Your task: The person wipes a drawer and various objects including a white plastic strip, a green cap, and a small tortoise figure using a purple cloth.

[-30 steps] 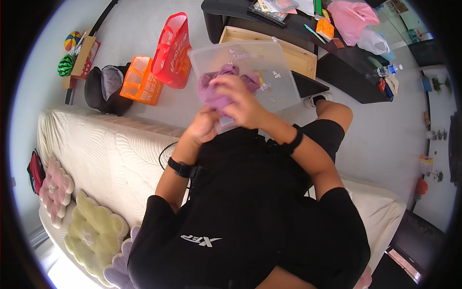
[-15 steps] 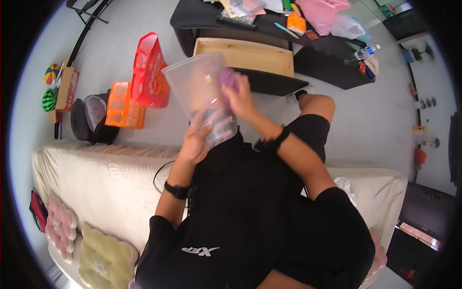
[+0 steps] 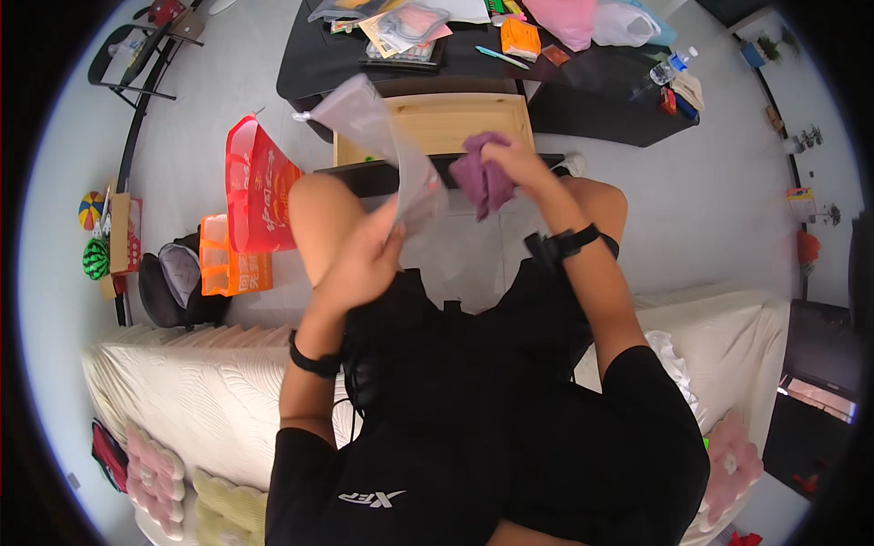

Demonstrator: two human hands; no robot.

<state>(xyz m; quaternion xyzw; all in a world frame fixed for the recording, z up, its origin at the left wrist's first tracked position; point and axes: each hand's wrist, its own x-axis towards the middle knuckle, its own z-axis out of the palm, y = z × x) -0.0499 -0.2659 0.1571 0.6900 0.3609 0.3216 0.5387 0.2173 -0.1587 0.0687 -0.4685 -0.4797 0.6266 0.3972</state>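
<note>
A translucent plastic zip pouch [image 3: 357, 114], bent and tilted, is gripped along its near edge by my left hand [image 3: 362, 262]. A small white tab shows at its far left corner, and motion blurs its lower part. In my right hand [image 3: 519, 166] hangs a crumpled purple cloth [image 3: 482, 179], pinched at its top. The cloth and the pouch are apart. Both hands are over my knees, in front of a pulled-out light wooden drawer [image 3: 460, 127]; the pouch covers part of its left side.
Beyond the drawer is a black table [image 3: 319, 55] with papers, pouches, an orange pack [image 3: 520, 39], a pen, plastic bags and a water bottle [image 3: 669, 68]. A red bag [image 3: 259, 187] and an orange bag [image 3: 238, 264] stand left of my knee. Behind me is a cream-covered sofa [image 3: 200, 382].
The purple cloth has come away from the pouch and moved right, now hanging loose. The pouch has turned nearly edge-on in my left hand. My view has shifted, and my left knee now shows.
</note>
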